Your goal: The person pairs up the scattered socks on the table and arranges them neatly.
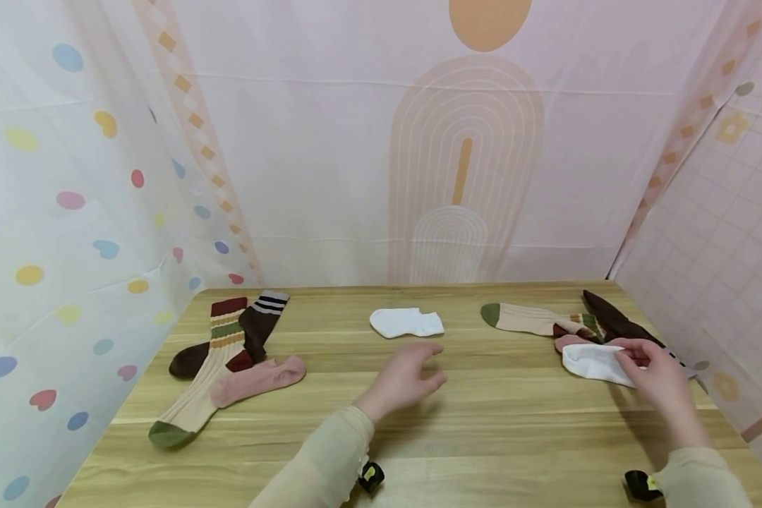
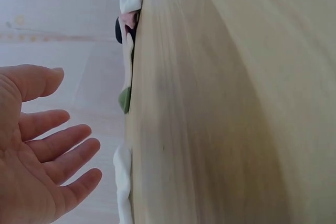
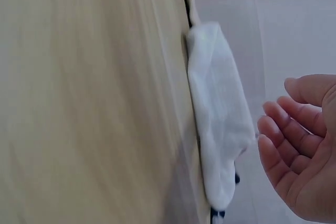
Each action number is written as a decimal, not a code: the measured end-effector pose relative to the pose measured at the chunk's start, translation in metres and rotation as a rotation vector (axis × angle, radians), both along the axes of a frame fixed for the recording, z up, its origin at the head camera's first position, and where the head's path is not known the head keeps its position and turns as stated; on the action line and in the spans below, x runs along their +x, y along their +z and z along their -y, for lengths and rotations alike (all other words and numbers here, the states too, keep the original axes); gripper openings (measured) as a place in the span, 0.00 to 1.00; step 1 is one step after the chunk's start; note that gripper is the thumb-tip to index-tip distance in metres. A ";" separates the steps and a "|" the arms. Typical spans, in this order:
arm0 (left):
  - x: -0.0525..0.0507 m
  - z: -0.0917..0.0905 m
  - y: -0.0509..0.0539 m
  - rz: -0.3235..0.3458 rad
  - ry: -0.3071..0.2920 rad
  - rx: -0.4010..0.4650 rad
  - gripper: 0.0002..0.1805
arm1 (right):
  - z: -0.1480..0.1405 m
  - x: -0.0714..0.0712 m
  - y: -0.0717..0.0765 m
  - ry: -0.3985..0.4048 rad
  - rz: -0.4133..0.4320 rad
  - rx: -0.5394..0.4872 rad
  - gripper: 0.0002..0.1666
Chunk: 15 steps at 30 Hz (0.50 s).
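In the head view, a white ankle sock (image 1: 406,322) lies at the table's back middle. Just in front of it my left hand (image 1: 406,381) hovers, thumb and fingers spread, holding nothing; the left wrist view shows its open palm (image 2: 44,166). A second white sock (image 1: 593,363) rests at the right over a pink sock (image 1: 568,342). My right hand (image 1: 660,381) is at this sock's right end. In the right wrist view, the hand (image 3: 307,150) has loosely bent fingers beside the white sock (image 3: 218,114), thumb apart from them; whether a fingertip touches it is unclear.
On the left lie a striped cream sock (image 1: 197,395), a pink sock (image 1: 260,381) and dark socks (image 1: 263,321). At the back right are another cream sock (image 1: 527,319) and a dark one (image 1: 616,321). Patterned curtains (image 1: 317,176) stand around the wooden table (image 1: 470,451).
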<state>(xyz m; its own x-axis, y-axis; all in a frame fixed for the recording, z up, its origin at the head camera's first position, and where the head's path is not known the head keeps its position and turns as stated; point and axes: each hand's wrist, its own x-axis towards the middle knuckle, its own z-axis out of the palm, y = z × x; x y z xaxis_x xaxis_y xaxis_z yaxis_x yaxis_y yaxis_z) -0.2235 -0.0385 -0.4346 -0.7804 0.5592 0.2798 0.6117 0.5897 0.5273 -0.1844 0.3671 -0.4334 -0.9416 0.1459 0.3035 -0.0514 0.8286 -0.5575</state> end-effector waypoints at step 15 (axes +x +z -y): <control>0.011 -0.013 -0.004 0.073 0.006 0.012 0.26 | -0.036 0.006 -0.003 -0.067 0.131 0.023 0.20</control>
